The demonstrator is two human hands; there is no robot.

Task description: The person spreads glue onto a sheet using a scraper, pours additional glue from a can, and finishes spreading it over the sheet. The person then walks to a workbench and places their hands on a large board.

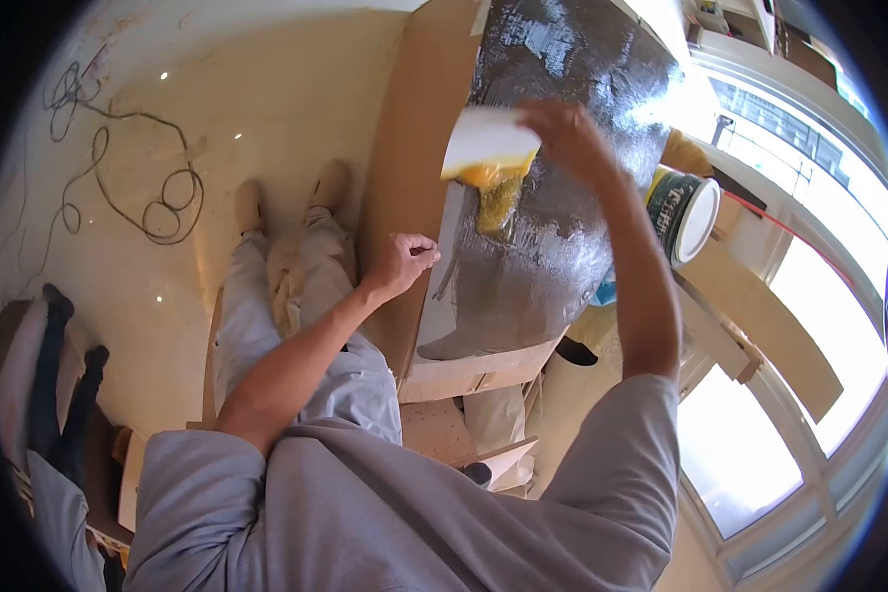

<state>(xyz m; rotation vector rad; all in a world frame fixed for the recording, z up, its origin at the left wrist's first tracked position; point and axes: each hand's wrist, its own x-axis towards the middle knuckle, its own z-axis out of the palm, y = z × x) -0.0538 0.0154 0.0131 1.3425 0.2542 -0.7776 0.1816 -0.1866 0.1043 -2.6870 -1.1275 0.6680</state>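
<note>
Head view: right hand point(565, 136) clamped on white spreader point(485, 138), yellow paste point(501, 205) along its lower edge, over grey-coated surface point(493, 306), left hand point(403, 266) (fingers pinched together) just beside it.

Shirt point(385, 503): plain grey, creased across the front. Short sleeves point(617, 459), same grey, loose, ending near the elbows. Forearms point(301, 340) bare; left hand point(397, 266) and right hand point(567, 138) bare too, right one blurred. Trousers point(350, 390): paler grey, loose, wrinkled. Shoes point(333, 185): beige, rounded toes.
</note>
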